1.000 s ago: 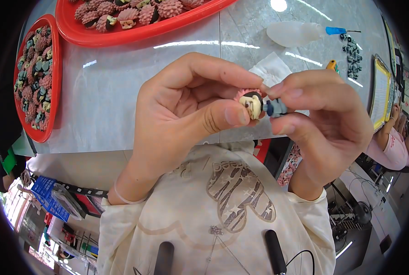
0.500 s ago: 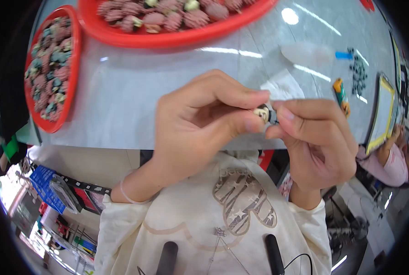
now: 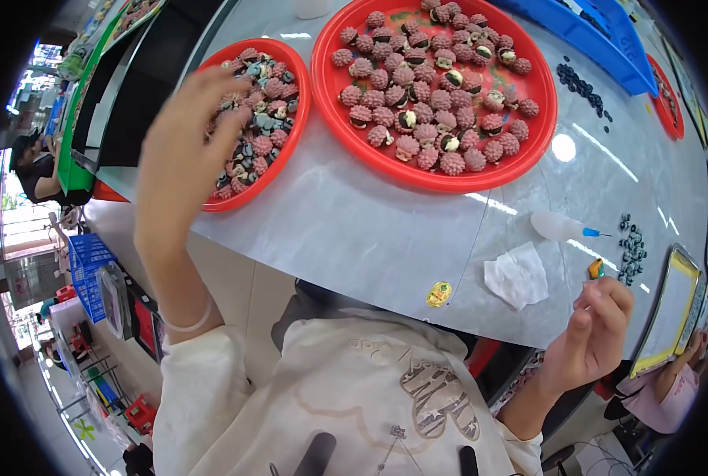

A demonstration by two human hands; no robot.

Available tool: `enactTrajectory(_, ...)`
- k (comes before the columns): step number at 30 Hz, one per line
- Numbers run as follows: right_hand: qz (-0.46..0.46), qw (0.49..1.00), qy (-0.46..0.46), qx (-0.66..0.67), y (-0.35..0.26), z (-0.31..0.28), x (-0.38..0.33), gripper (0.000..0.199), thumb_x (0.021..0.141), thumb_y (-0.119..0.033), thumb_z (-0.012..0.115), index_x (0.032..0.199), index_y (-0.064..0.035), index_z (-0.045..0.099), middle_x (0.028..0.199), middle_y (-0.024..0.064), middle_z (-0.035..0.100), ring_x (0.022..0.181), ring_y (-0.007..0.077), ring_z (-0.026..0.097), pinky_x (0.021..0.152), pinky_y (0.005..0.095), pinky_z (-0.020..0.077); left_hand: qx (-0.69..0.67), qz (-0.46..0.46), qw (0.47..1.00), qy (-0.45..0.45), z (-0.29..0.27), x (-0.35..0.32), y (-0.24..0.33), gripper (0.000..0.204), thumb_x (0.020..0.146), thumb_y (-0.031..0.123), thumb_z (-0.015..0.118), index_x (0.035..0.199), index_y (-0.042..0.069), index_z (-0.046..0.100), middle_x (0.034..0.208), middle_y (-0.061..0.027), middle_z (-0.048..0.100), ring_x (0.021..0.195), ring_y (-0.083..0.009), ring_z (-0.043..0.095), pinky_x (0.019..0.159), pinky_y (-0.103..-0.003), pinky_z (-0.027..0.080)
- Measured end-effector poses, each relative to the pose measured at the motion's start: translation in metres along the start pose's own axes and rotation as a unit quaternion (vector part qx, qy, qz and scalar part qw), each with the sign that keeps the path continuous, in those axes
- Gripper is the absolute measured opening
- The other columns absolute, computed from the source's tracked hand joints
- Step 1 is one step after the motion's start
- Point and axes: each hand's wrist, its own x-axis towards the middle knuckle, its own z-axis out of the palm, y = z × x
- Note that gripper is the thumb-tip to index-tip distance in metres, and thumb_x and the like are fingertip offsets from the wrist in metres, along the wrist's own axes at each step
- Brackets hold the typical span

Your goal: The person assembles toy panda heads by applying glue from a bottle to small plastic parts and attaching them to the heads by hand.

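My left hand [image 3: 176, 151] is over the smaller red tray [image 3: 300, 111], its thumb and fingers apart and somewhat blurred. Under and beside it lie pink, bumpy figurine pieces mixed with grey-blue and dark ones [image 3: 268, 123]. Nothing shows between those fingers. Low on the right, my right hand [image 3: 588, 337] has its fingers curled in toward the thumb; whatever they hold, if anything, is hidden. Just beyond its fingertips is a small orange and green object [image 3: 597, 269], partly covered by the hand. The small dark-topped figurine seen earlier cannot be made out in either hand.
A large red tray [image 3: 437, 184] holds many pink bumpy pieces. Right of it are a clear bottle with a blue needle tip [image 3: 556, 226], white tissue [image 3: 516, 276], small dark pieces [image 3: 631, 250] and a blue bin [image 3: 600, 47]. Another person's pink sleeve [image 3: 663, 397] shows at right.
My hands have parted from around the small figurine. The left has swung far left over the smaller tray; the right has drawn back, lower. The view has shifted, showing more of the trays.
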Motion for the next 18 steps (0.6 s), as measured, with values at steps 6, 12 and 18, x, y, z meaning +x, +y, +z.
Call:
enactTrajectory(6, 0.018, 0.999, 0.032, -0.03, -0.001, 0.001, 0.0, 0.014, 0.075, -0.008, 0.06, 0.083, 0.0026, 0.056, 0.077, 0.0111, 0.052, 0.067, 0.0162, 0.046, 0.058, 0.0232, 0.0371, -0.123, 0.039, 0.991, -0.043, 0.019, 0.042, 0.051, 0.019, 0.076, 0.01, 0.051, 0.094, 0.002, 0.054, 0.093, -0.0107, 0.053, 0.085, -0.0245, 0.053, 0.074, -0.032, 0.042)
enactTrajectory(12, 0.042, 0.998, 0.031, -0.019, 0.002, -0.006, -0.003, 0.01, 0.071, 0.005, 0.057, 0.081, 0.005, 0.056, 0.071, 0.0111, 0.054, 0.066, 0.0167, 0.049, 0.059, 0.0229, 0.0383, -0.111, 0.108, 0.979, -0.133, 0.065, 0.045, 0.066, 0.023, 0.073, 0.009, 0.055, 0.095, 0.003, 0.05, 0.09, -0.0097, 0.05, 0.088, -0.0261, 0.05, 0.078, -0.033, 0.04)
enactTrajectory(18, 0.056, 0.998, 0.029, -0.018, 0.007, -0.009, -0.001, 0.011, 0.07, 0.007, 0.057, 0.081, 0.0051, 0.056, 0.07, 0.011, 0.054, 0.064, 0.0164, 0.05, 0.059, 0.0225, 0.0386, -0.159, 0.171, 0.963, -0.132, 0.065, 0.054, 0.061, 0.019, 0.069, 0.007, 0.056, 0.086, 0.004, 0.049, 0.085, -0.0095, 0.051, 0.08, -0.0263, 0.05, 0.075, -0.036, 0.04)
